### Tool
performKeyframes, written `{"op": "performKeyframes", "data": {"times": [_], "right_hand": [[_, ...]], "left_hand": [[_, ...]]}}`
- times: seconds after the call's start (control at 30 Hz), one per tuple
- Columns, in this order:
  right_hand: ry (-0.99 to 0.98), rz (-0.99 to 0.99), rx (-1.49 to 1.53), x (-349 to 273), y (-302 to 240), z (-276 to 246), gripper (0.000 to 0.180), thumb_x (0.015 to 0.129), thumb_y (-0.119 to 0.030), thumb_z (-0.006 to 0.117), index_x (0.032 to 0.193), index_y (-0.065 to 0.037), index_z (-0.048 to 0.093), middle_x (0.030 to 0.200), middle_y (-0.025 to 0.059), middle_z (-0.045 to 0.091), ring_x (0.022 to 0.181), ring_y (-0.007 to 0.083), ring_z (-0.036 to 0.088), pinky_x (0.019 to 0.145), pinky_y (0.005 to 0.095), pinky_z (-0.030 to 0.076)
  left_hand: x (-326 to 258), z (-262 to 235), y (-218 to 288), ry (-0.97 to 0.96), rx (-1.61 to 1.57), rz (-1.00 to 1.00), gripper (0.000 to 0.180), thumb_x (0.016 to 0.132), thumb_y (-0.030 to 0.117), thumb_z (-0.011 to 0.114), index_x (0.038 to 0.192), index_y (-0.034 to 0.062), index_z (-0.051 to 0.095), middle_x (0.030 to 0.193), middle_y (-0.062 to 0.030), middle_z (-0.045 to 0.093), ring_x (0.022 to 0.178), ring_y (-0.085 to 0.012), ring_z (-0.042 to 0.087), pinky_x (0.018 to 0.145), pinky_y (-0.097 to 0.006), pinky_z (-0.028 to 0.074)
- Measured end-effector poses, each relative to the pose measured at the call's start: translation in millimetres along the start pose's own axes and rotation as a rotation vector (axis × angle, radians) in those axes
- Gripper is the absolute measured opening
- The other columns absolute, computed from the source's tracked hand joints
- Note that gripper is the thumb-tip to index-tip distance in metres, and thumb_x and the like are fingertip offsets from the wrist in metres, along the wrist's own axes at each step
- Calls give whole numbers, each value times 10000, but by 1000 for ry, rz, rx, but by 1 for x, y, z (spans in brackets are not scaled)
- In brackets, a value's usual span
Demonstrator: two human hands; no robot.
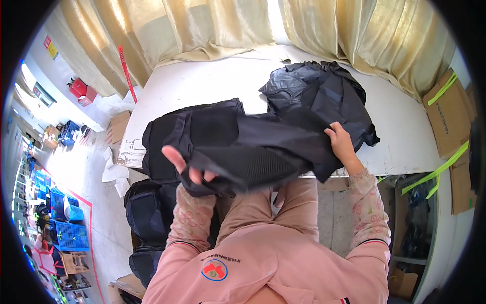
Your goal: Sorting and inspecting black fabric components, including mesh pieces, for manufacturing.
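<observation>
A dark fabric piece (253,162) with a ribbed panel stretches between my two hands above the table's near edge, slightly blurred along its lower side. My right hand (342,146) pinches its right end. At the left end, my left hand (190,167) grips it, with one finger sticking out and the others partly covered by the cloth. Beneath and behind, a stack of black padded pieces (164,137) lies on the left of the white table (192,83). Farther back on the right is a heap of thin black fabric (319,88).
Several black padded items (144,207) are piled below the table's left side. Cardboard (448,116) and bright green straps (435,175) are at the right. Cream curtains (228,28) hang behind the table. Blue crates (71,235) stand on the floor at far left.
</observation>
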State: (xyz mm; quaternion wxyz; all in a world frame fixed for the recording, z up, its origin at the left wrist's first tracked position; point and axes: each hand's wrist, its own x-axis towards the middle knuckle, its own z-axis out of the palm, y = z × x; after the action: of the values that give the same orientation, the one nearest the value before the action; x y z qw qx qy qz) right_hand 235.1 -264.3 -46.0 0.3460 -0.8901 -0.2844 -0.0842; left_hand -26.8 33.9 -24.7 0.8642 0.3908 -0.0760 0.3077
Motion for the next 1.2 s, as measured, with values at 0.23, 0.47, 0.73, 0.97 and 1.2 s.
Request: {"op": "performKeyframes", "data": {"times": [0.23,0.47,0.73,0.97,1.2], "right_hand": [[10,148,748,25,-41,-95,203,948,-198,580,1051,-23,585,896,-13,609,805,55,556,734,213,453],[-225,171,1116,29,-122,-149,333,931,-214,605,1175,9,564,997,43,650,858,92,619,758,225,495],[-523,-13,1202,49,-320,-107,629,761,-220,769,1221,87,470,696,111,562,601,204,663,306,295,292],[-668,-82,1396,71,-371,-42,721,776,-137,741,1346,45,339,858,159,610,584,220,649,450,305,443],[-470,-228,1392,97,-346,-51,665,748,-116,764,1288,54,413,849,148,602,604,220,623,471,290,450]], "left_hand": [[20,-99,24,57,310,-567,523,992,404,423,1289,-16,519,1287,-120,571,1207,-248,525,1027,-372,406],[29,-103,-12,90,-232,-389,424,969,309,516,1239,-16,550,1274,-114,580,1187,-223,539,1040,-338,389],[16,-81,-80,107,72,-615,251,960,301,542,1084,86,584,1033,-70,644,961,-141,591,916,-308,452],[-24,-94,-93,-116,-343,-959,372,959,349,509,1211,76,524,1100,-94,617,943,-223,605,900,-398,467],[-36,-172,-13,-23,-593,-722,400,940,337,527,1242,76,509,1075,-99,580,818,-260,590,744,-415,471]]}}
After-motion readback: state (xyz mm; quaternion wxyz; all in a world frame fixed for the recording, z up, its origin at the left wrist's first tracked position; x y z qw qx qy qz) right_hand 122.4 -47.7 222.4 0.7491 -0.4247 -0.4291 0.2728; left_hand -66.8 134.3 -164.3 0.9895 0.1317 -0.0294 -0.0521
